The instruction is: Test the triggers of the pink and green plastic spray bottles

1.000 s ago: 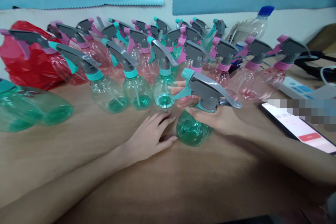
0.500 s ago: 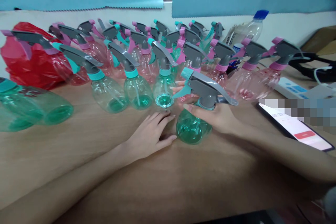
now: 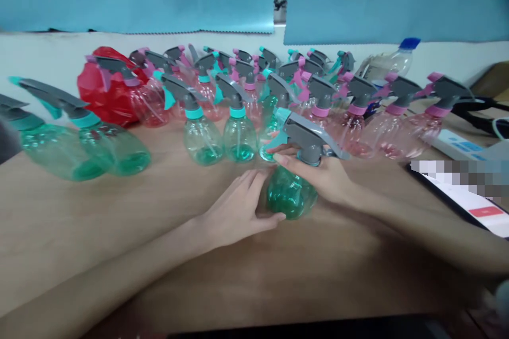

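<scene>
A green clear spray bottle (image 3: 292, 196) with a grey and teal trigger head stands upright on the table in front of me. My right hand (image 3: 328, 172) is closed round its neck from the right, the thumb lying across the front. On the other side, my left hand (image 3: 240, 206) has its thumb and fingers apart. Its thumb tip overlaps the lower left of the bottle, and the fingertips come close to its side; firm contact I cannot make out. Just behind stand more green spray bottles, one (image 3: 239, 137) left of the held one.
Two green spray bottles (image 3: 115, 151) stand at the left. Several pink ones (image 3: 413, 127) line the right and back. A red plastic bag (image 3: 105, 95) lies behind at left. A phone (image 3: 449, 190), a white power strip (image 3: 457, 143) and a blue-capped bottle (image 3: 400, 63) are at right.
My left hand has moved right, its thumb now over the lower bottle. My right hand keeps its grip on the neck. The view has shifted, showing more bottles at the left.
</scene>
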Available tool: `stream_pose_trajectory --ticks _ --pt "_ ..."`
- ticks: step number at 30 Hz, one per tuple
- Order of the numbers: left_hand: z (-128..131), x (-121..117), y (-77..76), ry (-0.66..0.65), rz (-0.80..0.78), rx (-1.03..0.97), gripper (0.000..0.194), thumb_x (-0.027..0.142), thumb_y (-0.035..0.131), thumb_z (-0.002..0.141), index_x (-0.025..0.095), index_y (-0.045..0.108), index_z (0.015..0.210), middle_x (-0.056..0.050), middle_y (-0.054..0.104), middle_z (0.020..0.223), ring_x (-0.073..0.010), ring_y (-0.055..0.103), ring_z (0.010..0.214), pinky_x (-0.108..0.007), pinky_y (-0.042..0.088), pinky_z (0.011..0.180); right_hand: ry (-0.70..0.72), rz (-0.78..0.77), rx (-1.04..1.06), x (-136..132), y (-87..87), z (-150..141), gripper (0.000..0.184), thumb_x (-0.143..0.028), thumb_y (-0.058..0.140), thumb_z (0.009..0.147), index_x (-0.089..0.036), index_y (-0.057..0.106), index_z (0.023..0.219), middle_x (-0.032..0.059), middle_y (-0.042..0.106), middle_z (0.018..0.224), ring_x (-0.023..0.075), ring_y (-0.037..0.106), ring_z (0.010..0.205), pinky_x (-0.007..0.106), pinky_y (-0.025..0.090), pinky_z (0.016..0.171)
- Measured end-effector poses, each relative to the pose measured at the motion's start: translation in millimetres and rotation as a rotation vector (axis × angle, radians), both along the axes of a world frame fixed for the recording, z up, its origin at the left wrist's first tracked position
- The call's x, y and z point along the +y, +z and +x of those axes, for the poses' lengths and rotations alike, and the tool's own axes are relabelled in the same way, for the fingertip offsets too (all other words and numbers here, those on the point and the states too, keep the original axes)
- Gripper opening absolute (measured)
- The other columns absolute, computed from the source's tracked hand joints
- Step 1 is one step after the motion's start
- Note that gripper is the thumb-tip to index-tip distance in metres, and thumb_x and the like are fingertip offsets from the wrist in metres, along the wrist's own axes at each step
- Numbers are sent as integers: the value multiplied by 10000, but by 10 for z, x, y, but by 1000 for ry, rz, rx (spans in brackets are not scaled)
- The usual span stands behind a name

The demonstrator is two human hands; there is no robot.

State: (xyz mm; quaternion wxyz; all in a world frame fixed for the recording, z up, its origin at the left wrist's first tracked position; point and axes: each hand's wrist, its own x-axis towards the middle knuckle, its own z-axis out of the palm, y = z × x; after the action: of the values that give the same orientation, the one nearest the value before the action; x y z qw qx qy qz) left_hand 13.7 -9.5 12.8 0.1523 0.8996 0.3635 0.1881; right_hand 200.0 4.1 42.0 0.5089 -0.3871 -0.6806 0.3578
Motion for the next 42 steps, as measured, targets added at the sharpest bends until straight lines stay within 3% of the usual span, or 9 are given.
stream_pose_trajectory --ticks 4,11,15,19,23,28,35,38,42 --pt "-310 -206 102 90 -6 -44 751 485 644 817 200 258 1395 -128 508 1283 -327 492 1191 -479 412 989 16 -21 -56 -83 76 -377 196 -364 653 787 -207 689 897 43 733 927 215 693 872 377 570 795" --pt "-869 -491 177 351 149 -158 659 510 634 824 265 322 1351 -66 509 1292 -288 456 1231 -439 377 1029 129 149 -144 -51 121 -1149 342 -526 601 793 -227 619 959 19 686 930 202 659 876 366 531 799" --pt "-1199 -454 140 500 247 -152 661 505 638 822 258 324 1348 -66 507 1279 -293 466 1219 -445 365 1027 230 277 -120 144 109 -1611 323 -502 660 760 -233 598 927 -4 660 862 178 633 812 330 515 753" --pt "-1499 -305 107 620 267 -144 545 561 607 817 223 437 1209 -80 580 1131 -304 560 1075 -455 453 903 204 343 -209 341 136 -1887 394 -536 653 752 -221 591 980 24 646 908 198 608 877 352 497 774" --pt "-1655 -137 144 646 277 -116 569 546 573 845 194 388 1253 -105 569 1210 -291 560 1101 -425 474 878 73 414 -384 411 151 -1769 547 -558 677 720 -205 555 1120 53 634 971 202 599 839 346 487 701" --pt "-1678 63 269 654 322 -2 473 511 564 856 170 487 1174 -117 598 1103 -329 542 1090 -462 425 917 -62 484 -452 358 154 -1279 256 -429 624 824 -195 606 925 35 682 865 137 609 636 278 470 584" --pt "-1632 262 405 719 454 186 457 501 598 824 130 570 1089 -149 576 1038 -375 490 1060 -494 406 894 -325 397 -631 377 230 -889 319 -461 643 801 -167 614 923 46 709 872 109 570 469 298 445 552" --pt "-1600 283 439 750 485 219 456 510 588 824 157 574 1112 -148 555 1067 -380 466 1093 -493 385 917 -336 335 -694 402 210 -908 437 -528 635 782 -171 600 1031 61 710 988 140 610 509 326 461 581" --pt "-1596 294 459 782 510 252 466 547 556 827 173 587 1104 -154 532 1121 -388 450 1112 -500 370 920 -207 169 -695 448 191 -1033 641 -622 611 749 -196 537 1223 69 685 1101 174 660 583 355 506 626"
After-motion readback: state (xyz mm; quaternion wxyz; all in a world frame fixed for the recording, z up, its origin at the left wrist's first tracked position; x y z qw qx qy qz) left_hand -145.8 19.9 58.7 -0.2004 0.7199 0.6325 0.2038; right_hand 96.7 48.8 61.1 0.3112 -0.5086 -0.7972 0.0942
